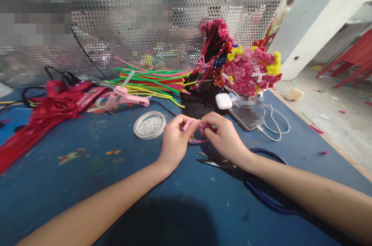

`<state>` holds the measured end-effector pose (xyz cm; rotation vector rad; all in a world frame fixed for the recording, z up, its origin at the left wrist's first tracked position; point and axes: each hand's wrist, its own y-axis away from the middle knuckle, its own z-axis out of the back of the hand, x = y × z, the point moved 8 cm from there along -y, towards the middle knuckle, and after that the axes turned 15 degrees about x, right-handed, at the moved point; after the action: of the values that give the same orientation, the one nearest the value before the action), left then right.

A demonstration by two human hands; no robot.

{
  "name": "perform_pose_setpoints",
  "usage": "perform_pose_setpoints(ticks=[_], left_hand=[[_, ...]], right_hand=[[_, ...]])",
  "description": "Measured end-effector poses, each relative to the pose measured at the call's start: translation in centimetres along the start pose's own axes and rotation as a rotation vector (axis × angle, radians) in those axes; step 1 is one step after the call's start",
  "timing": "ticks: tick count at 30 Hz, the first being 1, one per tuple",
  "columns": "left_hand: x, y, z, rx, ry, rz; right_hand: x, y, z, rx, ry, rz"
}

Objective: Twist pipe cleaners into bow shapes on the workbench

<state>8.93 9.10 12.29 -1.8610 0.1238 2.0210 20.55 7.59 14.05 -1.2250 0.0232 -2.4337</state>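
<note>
Between my two hands, above the blue table, is a thin pink ribbon [199, 141] bent into a loop. My left hand [176, 137] pinches one side of it between thumb and fingers. On the other side, my right hand [222, 133] grips it with thumb and fingertips close to the left ones. The fingers partly cover the ribbon. Under my right wrist lie large scissors [213, 160] with dark blue handles, their blades slightly apart. Just left of my left hand is a round white dish [137, 131] of small pearly beads.
Behind my hands lie a pink glue gun [128, 99], coloured fuzzy stems [157, 83] and red ribbons [49, 106]. At the back right are fuzzy-flower bunches [245, 69], a white earbud case [223, 101] and a phone [245, 116] on a white cable. A perforated metal panel [110, 17] borders the back.
</note>
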Motion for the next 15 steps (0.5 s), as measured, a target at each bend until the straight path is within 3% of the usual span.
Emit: perform_pose_setpoints(ticks=[10,15], left_hand=[[2.0,-0.8,-0.9,0.083,0.463,0.099],[2.1,-0.6,-2.0,0.088,0.690,0.154]], right_hand=[[-0.2,0.5,0.8,-0.115,-0.096,0.026],[-0.9,0.8,1.1,-0.186,-0.227,-0.037]])
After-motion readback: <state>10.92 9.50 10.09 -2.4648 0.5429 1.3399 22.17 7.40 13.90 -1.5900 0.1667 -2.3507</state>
